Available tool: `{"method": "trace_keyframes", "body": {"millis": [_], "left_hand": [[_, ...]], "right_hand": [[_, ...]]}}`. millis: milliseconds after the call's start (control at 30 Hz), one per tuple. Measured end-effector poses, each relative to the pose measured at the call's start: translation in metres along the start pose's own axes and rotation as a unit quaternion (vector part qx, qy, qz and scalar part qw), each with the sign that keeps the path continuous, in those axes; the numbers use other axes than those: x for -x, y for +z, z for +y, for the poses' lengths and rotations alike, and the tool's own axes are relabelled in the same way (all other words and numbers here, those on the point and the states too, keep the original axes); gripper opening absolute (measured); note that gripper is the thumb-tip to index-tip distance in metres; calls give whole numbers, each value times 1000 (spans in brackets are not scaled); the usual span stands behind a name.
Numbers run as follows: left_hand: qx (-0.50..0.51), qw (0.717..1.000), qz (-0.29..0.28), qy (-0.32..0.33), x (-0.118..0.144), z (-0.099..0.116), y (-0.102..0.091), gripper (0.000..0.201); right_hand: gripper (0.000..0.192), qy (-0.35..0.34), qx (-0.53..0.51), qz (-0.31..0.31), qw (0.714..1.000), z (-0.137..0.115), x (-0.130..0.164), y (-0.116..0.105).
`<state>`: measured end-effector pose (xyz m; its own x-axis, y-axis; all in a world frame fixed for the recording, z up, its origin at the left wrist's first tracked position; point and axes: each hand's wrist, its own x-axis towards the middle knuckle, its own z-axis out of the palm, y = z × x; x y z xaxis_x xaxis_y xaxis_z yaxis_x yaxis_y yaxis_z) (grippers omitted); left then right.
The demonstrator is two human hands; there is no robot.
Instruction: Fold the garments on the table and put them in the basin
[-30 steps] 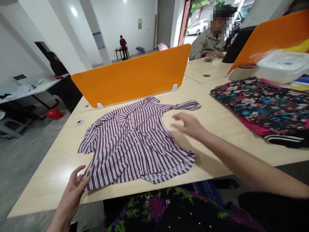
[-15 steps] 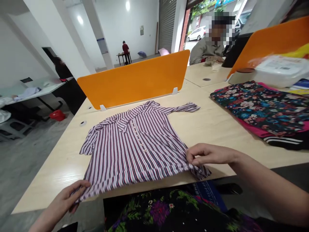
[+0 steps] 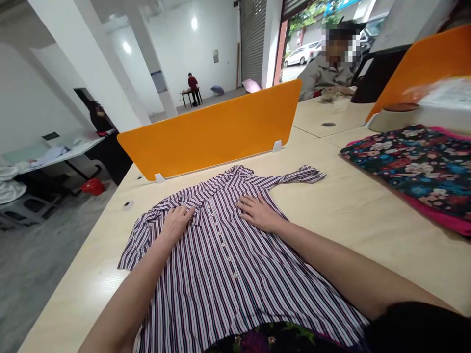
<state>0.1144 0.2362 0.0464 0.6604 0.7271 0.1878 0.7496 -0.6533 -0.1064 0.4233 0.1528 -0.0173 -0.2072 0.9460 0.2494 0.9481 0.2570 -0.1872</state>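
A striped button-up blouse (image 3: 206,274) lies spread face up on the wooden table, collar away from me and hem close to my body. Small ornate buttons run down its middle. My left hand (image 3: 178,223) rests palm down on its upper left, beside the collar tie, fingers stretched out. On the upper right of the chest my right hand (image 3: 258,213) lies flat, fingers spread. Neither hand grips the cloth. The right sleeve reaches out to the side, while the left one bends down toward me. My torso hides the blouse's lower edge.
Behind the blouse stands an orange divider (image 3: 213,132) on white feet. A stack of folded floral clothes (image 3: 408,169) lies at the right, with a tape roll (image 3: 393,117) behind it. Across the table sits a person (image 3: 327,73). A red bucket (image 3: 92,187) is on the floor at left.
Both hands have let go of the hem corners and moved forward onto the blouse's chest. The blouse's hem now lies nearer my body, and my view has shifted slightly.
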Motion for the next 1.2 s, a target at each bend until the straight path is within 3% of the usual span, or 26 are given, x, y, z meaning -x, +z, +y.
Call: {"method": "trace_keyframes", "body": {"millis": [133, 233, 333, 433, 533, 633, 733, 833, 900, 1000, 1100, 1200], "left_hand": [[157, 985, -15, -65, -39, -24, 8, 13], [219, 967, -1, -131, -80, -52, -4, 19], [281, 938, 60, -194, -125, -83, -20, 28], [310, 910, 137, -240, -147, -101, -26, 35], [299, 896, 172, -280, -133, -98, -11, 40], [274, 903, 176, -281, -89, -85, 16, 39], [227, 942, 158, -188, -42, -80, 36, 36], [154, 973, 118, -121, -23, -85, 47, 44], [128, 979, 87, -133, -28, -89, 51, 48], [117, 983, 52, -133, -53, -92, 57, 51], [101, 990, 8, -97, -78, -92, 62, 42], [73, 994, -38, -78, -90, -92, 67, 35]], "right_hand": [[43, -9, -7, -1, 1000, 2, 7, -4], [42, -4, -11, -2, 1000, 2, 6, -8], [42, -1, -14, -4, 1000, 1, 4, -8], [41, -3, -17, -3, 1000, 0, 4, -8], [41, -8, -26, 4, 1000, 1, 8, -6], [42, -9, -63, 12, 998, 8, 9, -5], [44, 20, -124, 59, 990, 21, -5, -11], [45, 24, -116, 114, 986, 31, -46, -19], [43, 5, -84, 90, 992, 34, -84, -18], [41, 1, -43, -27, 999, 40, -137, -8], [48, 97, -9, -79, 992, 53, -172, 2], [54, 199, 2, -52, 979, 63, -183, 5]]}}
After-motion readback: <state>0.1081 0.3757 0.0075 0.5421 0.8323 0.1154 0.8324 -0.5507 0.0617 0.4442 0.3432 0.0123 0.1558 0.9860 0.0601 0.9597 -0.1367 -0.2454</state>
